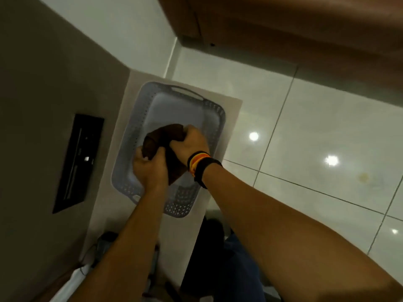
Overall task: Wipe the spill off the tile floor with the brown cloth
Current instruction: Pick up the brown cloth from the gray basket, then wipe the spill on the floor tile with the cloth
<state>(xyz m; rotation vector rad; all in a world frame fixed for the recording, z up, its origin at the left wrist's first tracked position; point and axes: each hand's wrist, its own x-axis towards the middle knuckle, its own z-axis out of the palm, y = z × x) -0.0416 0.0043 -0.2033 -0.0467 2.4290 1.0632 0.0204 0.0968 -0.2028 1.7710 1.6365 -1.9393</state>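
Note:
The brown cloth is bunched up over the grey-blue perforated basket, which rests on a pale counter top. My left hand grips the cloth's lower left part. My right hand grips its upper right part, with a striped band and a dark strap on the wrist. A fold of cloth hangs down between the two hands. A faint yellowish spill stains the white tile floor at the right.
A dark rectangular panel is set into the grey surface at the left. Brown wooden cabinetry runs along the top right. Dark grout lines cross the glossy floor, which reflects ceiling lights. My legs in dark trousers are below the counter.

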